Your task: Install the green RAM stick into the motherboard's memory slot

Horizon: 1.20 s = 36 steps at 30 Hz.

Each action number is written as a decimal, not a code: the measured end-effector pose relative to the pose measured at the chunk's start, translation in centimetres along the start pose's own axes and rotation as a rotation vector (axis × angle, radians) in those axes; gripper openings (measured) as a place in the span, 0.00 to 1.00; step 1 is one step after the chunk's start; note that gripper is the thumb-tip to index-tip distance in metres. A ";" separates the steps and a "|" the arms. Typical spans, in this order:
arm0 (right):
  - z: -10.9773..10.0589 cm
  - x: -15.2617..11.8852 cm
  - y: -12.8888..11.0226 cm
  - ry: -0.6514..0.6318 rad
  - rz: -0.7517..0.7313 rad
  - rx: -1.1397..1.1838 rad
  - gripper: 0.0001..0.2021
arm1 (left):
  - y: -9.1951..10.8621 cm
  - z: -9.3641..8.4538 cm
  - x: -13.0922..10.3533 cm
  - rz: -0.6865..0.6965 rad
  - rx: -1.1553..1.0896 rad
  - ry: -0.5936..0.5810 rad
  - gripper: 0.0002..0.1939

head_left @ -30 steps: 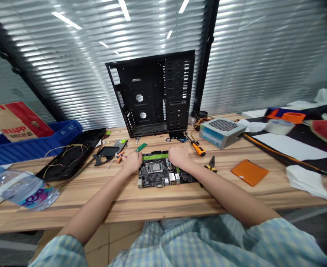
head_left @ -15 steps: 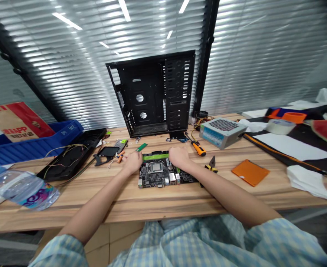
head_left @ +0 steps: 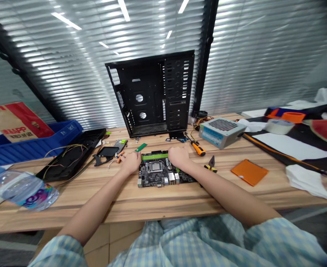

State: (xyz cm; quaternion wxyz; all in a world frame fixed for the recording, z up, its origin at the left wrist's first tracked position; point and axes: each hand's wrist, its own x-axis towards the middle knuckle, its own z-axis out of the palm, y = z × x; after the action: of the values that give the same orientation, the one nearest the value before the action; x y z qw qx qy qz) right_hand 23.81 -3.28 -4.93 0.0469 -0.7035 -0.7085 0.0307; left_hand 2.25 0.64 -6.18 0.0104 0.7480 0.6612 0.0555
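A dark motherboard (head_left: 152, 176) lies flat on the table before me, its processor socket (head_left: 156, 167) uncovered. Green memory slots (head_left: 155, 157) run along its far edge. My left hand (head_left: 132, 161), fingers curled, grips the board by the left end of those slots. At their right end my right hand (head_left: 178, 157) is closed against the board, covering part of it; its fingertips are hidden. Just beyond my left hand is a green memory stick (head_left: 141, 147), apparently lying on the wood.
An open black computer case (head_left: 152, 96) stands behind the board. Rightward are an orange screwdriver (head_left: 198, 149), a power supply (head_left: 221, 131), pliers (head_left: 211, 164) and an orange box (head_left: 249, 172). A plastic bottle (head_left: 26, 191) and blue bin (head_left: 35, 142) are on the left.
Both hands stay at the two ends of the memory slots with hardly any movement. The whole view has shifted very slightly.
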 end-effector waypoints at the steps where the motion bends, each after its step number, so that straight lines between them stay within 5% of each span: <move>1: 0.0 0.0 0.0 0.012 -0.004 -0.002 0.16 | 0.0 -0.1 -0.1 0.010 0.007 0.007 0.26; 9: 0.1 -0.3 0.2 0.121 0.004 -0.015 0.18 | 0.5 -0.8 -1.0 0.037 0.046 0.063 0.27; 15: 0.2 -0.3 0.9 0.204 0.145 -0.078 0.26 | 0.6 -1.2 -1.3 0.053 0.085 0.061 0.25; 26: -0.5 0.0 1.0 0.053 0.267 -0.235 0.41 | 0.8 -1.3 -1.4 0.052 0.125 0.052 0.24; 36: -0.8 1.2 1.6 -0.113 0.293 -0.234 0.44 | 0.9 -1.5 -1.4 0.042 0.110 0.043 0.25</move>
State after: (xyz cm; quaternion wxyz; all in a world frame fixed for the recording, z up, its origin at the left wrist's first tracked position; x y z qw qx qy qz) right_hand 25.46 -2.11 -4.29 -0.0801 -0.7968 -0.5988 -0.0062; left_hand 2.81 -0.97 -4.73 -0.0459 0.7597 0.6476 0.0354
